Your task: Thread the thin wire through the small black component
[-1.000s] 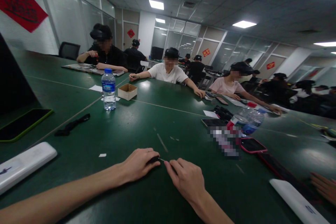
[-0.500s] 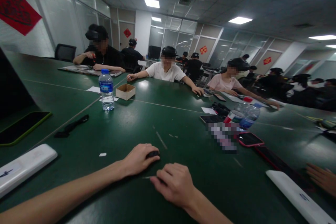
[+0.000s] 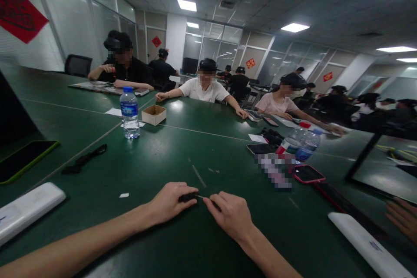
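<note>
Above the green table (image 3: 156, 243), my left hand (image 3: 166, 202) is closed around a small black block-like object (image 3: 187, 197), pinched between thumb and fingers. Its exact kind is too small to make out. My right hand (image 3: 230, 215) pinches a thin, light-coloured pin-like piece (image 3: 200, 197), which points left. The tip of this piece meets the right end of the black object, or comes very close; whether it is inserted I cannot tell. A small white scrap (image 3: 124, 195) lies left of my left hand.
A water bottle (image 3: 129, 117) and an open box (image 3: 153, 115) stand ahead. White oblong cases (image 3: 31, 213) flank my arms. At left are a green-edged phone (image 3: 28, 160) and black strap (image 3: 84, 159); at right, a pink-edged phone (image 3: 309, 173), bottles (image 3: 306, 147) and another person's hand (image 3: 402, 217).
My right hand has moved forward, bringing the thin piece up to the black object's end. My left hand keeps its grip. A dark-framed panel has come into view at right.
</note>
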The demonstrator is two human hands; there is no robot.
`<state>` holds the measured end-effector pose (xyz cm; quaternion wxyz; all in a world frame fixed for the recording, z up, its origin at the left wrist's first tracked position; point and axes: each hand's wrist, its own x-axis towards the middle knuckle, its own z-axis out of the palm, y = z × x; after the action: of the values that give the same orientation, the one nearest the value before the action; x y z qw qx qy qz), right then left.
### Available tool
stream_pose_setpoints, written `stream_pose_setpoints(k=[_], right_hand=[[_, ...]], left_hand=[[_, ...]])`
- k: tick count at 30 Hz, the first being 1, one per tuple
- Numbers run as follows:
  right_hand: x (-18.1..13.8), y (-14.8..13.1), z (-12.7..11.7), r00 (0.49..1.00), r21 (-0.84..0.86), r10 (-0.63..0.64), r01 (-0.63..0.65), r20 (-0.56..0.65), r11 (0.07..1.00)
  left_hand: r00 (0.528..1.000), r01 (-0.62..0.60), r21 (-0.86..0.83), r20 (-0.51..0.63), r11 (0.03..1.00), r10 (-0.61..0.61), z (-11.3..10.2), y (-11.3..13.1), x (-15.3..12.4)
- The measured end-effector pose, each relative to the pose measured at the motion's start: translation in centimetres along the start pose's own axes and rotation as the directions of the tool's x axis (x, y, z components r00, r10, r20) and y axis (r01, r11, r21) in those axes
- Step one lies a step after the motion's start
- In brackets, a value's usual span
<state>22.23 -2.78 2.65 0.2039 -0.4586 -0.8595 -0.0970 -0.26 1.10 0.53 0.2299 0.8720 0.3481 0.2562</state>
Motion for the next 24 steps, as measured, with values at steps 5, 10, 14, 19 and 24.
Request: stream_pose_setpoints(k=[5,10,14,19,24], right_hand=[[-0.1,-0.1,0.1,0.999,0.002,0.012,-0.012,0.030,1.000],[-0.1,-0.4,0.0,0.999,-0.004,0.012,-0.012,0.041,1.000],[-0.1,-1.1,-0.1,0.998,-0.030,0.044,-0.043,0.048,0.999],[-0.4,-2.0,-0.2,0.994,-0.011,0.100,-0.099,0.047,0.995],[-0.6,-1.3,-0.3,0.996,0.075,0.082,-0.085,0.040,0.994]], left_hand=[[1.000,-0.014,0.044,-0.014,0.999,0.014,0.3,-0.2,-0.1],[0.998,-0.059,0.135,0.023,0.989,0.056,0.1,0.3,-0.5],[0.998,-0.057,0.225,0.029,0.973,0.051,0.2,0.5,-0.6],[0.997,-0.077,0.255,0.038,0.964,0.070,0.5,0.2,-0.7],[0.990,-0.140,0.172,0.021,0.975,0.138,0.4,0.1,-1.0]])
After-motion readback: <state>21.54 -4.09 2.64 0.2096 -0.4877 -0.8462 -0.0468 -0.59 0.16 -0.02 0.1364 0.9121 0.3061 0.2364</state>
